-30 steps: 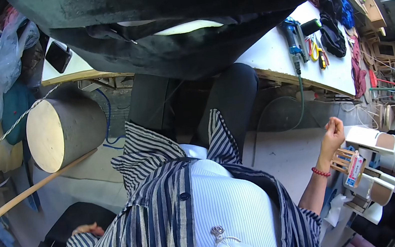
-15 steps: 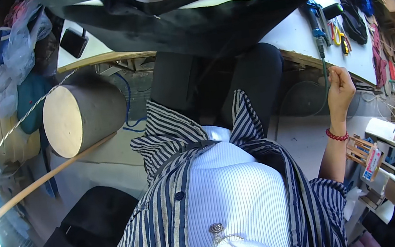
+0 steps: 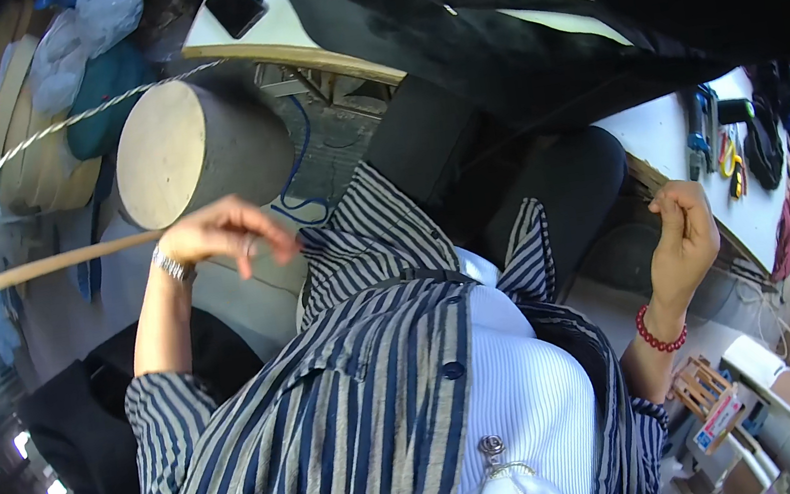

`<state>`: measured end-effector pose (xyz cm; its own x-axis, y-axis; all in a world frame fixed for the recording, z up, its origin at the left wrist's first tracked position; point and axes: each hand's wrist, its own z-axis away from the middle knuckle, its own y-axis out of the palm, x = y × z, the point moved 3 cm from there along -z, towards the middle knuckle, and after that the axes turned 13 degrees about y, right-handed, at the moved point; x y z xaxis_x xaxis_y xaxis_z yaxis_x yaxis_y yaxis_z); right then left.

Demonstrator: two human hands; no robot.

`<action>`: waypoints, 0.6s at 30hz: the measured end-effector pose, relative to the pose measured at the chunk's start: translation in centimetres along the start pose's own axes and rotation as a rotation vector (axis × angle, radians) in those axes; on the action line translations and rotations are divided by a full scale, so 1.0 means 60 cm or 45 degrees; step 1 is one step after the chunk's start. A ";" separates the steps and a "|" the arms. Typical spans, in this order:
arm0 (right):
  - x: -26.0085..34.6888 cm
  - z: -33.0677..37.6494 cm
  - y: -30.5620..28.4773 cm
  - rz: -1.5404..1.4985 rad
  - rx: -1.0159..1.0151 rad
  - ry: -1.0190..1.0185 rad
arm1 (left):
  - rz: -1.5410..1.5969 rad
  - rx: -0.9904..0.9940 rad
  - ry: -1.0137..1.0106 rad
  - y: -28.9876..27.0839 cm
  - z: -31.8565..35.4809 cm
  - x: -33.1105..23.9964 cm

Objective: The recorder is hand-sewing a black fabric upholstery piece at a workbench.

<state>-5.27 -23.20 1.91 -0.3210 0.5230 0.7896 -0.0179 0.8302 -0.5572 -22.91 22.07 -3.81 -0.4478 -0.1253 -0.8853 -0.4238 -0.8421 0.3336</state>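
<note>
Beside smooth round drum (image 3: 199, 148), left hand (image 3: 222, 236).

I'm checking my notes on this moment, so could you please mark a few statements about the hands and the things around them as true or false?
1. The left hand is raised beside a long pale wooden stick. True.
2. The right hand wears a silver watch. False: a red bead bracelet sits on that wrist; the metal wristband is on the left one.
3. A round pale-topped stool stands beyond the left hand. True.
4. The right hand lies flat on the white table. False: it is lifted with fingers curled, close to the table's edge.
5. The person wears a plain red shirt. False: it is a striped shirt over a white top.
</note>
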 end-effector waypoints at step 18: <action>-0.129 0.030 0.146 0.127 0.481 0.556 | -1.213 -0.797 -0.402 -0.105 -0.045 -0.044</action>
<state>-4.61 -20.30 -9.57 0.0798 0.6927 0.7168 -0.3694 0.6885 -0.6242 -16.95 26.30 -4.47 -0.3719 0.7535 -0.5421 -0.2718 -0.6468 -0.7126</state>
